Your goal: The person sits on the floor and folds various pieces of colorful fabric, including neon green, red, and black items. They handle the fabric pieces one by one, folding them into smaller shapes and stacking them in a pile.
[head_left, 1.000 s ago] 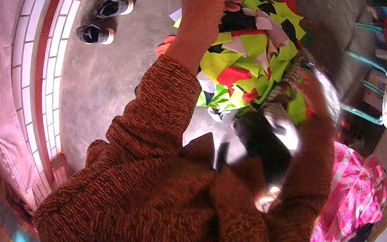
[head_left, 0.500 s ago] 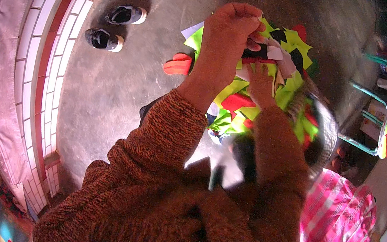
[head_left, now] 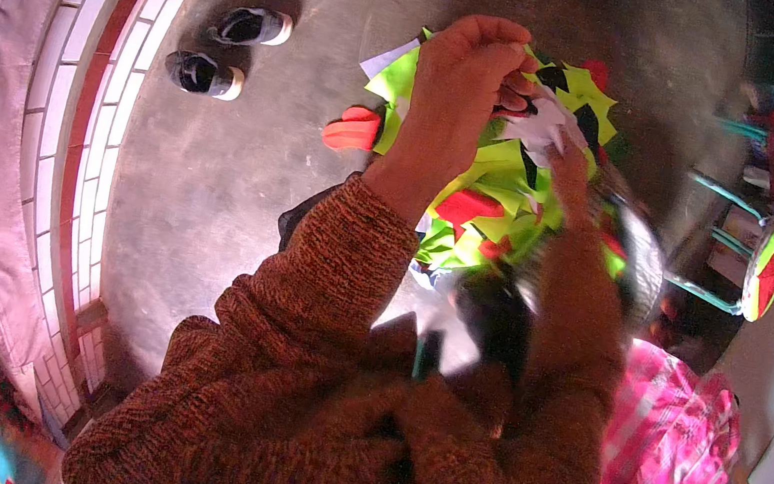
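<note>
**Two hands on a heap of bright scraps**

Piled between both hands, over the concrete floor (head_left: 214, 184): scraps (head_left: 502, 184) in neon yellow, red, black and white. Left hand (head_left: 460, 71) curled on top of the heap, fingers closed, pinching at a piece. Right hand (head_left: 570, 170) pressed against the heap's right side, mostly hidden, grip impossible to tell. Rust-brown knit sleeves (head_left: 321, 272) rising from below. Three shoes (head_left: 239, 26) lined up well apart at upper left, beside a tiled step (head_left: 69, 141). Pink striped cloth (head_left: 668, 449) lower right.
</note>
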`<act>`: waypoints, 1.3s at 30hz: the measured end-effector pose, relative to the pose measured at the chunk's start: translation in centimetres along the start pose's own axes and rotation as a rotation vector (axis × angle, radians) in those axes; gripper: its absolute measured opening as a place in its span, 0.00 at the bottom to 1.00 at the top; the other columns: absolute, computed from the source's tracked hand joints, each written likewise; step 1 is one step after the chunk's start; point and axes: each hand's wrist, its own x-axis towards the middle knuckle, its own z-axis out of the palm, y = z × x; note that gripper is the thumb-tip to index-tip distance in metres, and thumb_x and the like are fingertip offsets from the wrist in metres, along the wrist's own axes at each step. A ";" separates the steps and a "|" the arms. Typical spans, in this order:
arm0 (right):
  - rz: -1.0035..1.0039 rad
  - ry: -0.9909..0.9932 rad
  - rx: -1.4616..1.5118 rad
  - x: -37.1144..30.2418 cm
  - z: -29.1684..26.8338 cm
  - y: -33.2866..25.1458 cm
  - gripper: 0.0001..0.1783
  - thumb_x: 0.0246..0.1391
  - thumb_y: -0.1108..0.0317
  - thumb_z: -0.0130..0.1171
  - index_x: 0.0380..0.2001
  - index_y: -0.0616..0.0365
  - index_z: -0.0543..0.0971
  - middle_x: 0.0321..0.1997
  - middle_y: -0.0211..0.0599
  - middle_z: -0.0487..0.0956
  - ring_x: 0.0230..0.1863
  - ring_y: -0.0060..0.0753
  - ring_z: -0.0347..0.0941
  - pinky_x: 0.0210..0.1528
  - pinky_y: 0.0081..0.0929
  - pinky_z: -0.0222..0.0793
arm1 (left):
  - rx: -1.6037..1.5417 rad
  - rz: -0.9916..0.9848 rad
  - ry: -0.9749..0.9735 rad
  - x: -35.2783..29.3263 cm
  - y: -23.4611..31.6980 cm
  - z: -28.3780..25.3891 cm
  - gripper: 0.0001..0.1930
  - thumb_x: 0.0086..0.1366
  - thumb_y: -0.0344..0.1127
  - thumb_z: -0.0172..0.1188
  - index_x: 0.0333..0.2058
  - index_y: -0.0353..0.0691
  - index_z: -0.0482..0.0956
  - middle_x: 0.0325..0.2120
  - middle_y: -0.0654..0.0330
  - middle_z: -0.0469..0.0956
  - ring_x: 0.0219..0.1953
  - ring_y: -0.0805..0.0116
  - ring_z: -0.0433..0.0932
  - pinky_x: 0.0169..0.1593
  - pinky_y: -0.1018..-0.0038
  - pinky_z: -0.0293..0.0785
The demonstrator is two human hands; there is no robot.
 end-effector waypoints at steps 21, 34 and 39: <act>0.025 0.254 0.908 -8.2 -5.4 -11.7 0.22 0.56 0.58 0.45 0.48 0.61 0.67 0.45 0.36 0.72 0.43 0.34 0.69 0.46 0.32 0.67 | 0.621 0.143 -0.369 -0.8 -3.5 3.2 0.38 0.40 0.45 0.70 0.49 0.35 0.66 0.49 0.51 0.67 0.51 0.59 0.66 0.51 0.67 0.63; 0.286 0.272 0.847 -8.3 -2.7 -14.7 0.23 0.47 0.62 0.59 0.45 0.60 0.69 0.39 0.36 0.74 0.37 0.33 0.71 0.35 0.29 0.69 | 0.793 0.108 -0.470 0.4 -5.6 1.2 0.16 0.51 0.38 0.58 0.36 0.33 0.75 0.28 0.55 0.78 0.29 0.67 0.76 0.34 0.70 0.70; 0.319 0.222 0.863 -8.1 -2.6 -13.4 0.22 0.49 0.66 0.56 0.48 0.60 0.68 0.43 0.37 0.73 0.41 0.34 0.71 0.40 0.30 0.70 | 0.713 0.082 -0.444 -0.2 -4.7 1.7 0.15 0.53 0.38 0.56 0.36 0.33 0.75 0.27 0.55 0.78 0.29 0.71 0.75 0.34 0.72 0.69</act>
